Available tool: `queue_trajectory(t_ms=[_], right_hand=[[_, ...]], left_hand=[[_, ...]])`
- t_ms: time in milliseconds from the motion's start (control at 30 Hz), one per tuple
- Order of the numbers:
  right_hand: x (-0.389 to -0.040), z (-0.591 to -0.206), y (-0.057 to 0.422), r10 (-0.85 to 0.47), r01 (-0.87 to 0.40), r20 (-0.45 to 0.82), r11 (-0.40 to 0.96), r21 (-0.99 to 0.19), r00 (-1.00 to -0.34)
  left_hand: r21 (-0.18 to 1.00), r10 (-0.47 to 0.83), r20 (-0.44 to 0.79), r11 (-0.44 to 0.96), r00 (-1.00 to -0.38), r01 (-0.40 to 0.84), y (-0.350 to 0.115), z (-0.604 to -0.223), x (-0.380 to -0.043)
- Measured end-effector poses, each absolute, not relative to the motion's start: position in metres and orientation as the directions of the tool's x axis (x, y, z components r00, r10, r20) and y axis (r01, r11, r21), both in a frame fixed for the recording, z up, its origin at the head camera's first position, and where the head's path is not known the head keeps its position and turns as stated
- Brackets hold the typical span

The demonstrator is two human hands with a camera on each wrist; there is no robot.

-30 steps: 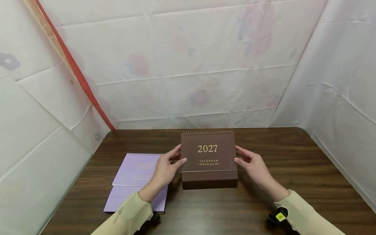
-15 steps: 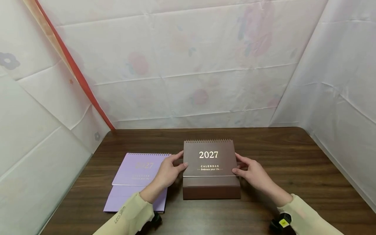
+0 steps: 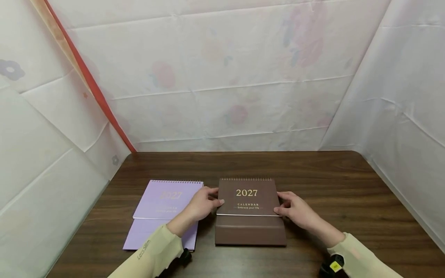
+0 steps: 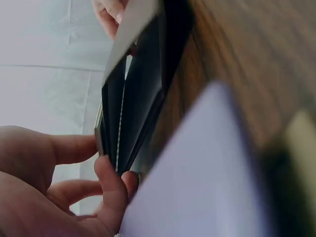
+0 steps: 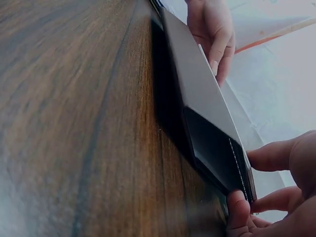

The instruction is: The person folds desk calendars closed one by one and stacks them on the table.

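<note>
A brown desk calendar (image 3: 247, 200) with gold "2027" lettering and a wire-bound top edge leans back in the middle of the table. My left hand (image 3: 204, 204) grips its left edge, thumb on the front cover. On the opposite edge my right hand (image 3: 296, 210) holds it the same way. Both wrist views look into the folded stand from the side: the black inner faces (image 4: 140, 84) form a narrow wedge, with fingers at the bound end. A lilac desk calendar (image 3: 146, 231) of the same design lies to the left, partly hidden beneath my left forearm.
The dark wood-grain table (image 3: 313, 173) carries both calendars. White patterned sheets (image 3: 222, 96) hang behind it and at both sides, with a red strip (image 3: 94, 87) at the back left corner. Small dark cameras (image 3: 332, 266) are strapped at the wrists.
The brown calendar's bound top edge has sunk and its front base has slid toward me, so it lies flatter. Both hands have moved down with it. The lilac calendar stays put.
</note>
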State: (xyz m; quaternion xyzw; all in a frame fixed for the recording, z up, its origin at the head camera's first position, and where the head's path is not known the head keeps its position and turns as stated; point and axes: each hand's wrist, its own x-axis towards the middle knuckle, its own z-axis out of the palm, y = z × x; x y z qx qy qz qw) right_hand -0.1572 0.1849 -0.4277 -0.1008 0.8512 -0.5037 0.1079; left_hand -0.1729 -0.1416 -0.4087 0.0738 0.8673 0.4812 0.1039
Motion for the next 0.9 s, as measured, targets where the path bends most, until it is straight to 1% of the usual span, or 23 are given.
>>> queue_trajectory(t_ms=[200, 333, 533, 667, 733, 800, 900], right_hand=[[-0.158, -0.427, 0.183, -0.262, -0.057, -0.085, 0.490, -0.870, -0.961], [-0.158, -0.430, 0.182, -0.256, -0.092, -0.051, 0.516, -0.851, -0.965], [-0.154, -0.432, 0.186, -0.237, -0.143, 0.004, 0.571, -0.808, -0.971], [-0.151, -0.432, 0.190, -0.258, -0.188, 0.035, 0.597, -0.780, -0.966], [-0.148, -0.432, 0.192, -0.287, -0.231, 0.059, 0.613, -0.756, -0.956], [-0.145, -0.432, 0.193, -0.318, -0.280, 0.088, 0.630, -0.725, -0.944], [-0.137, -0.430, 0.193, -0.377, -0.385, 0.153, 0.677, -0.627, -0.913]], left_hand=[[0.805, 0.251, -0.132, 0.592, -0.959, 0.045, -0.139, -0.408, -0.175], [0.778, 0.272, -0.130, 0.624, -0.953, 0.072, -0.138, -0.406, -0.177], [0.712, 0.335, -0.083, 0.679, -0.939, 0.179, -0.137, -0.406, -0.177], [0.655, 0.356, -0.052, 0.718, -0.933, 0.237, -0.136, -0.405, -0.172], [0.589, 0.365, -0.040, 0.760, -0.930, 0.273, -0.136, -0.403, -0.167], [0.493, 0.386, -0.025, 0.807, -0.922, 0.325, -0.135, -0.401, -0.162], [0.334, 0.433, 0.000, 0.850, -0.901, 0.408, -0.132, -0.398, -0.152]])
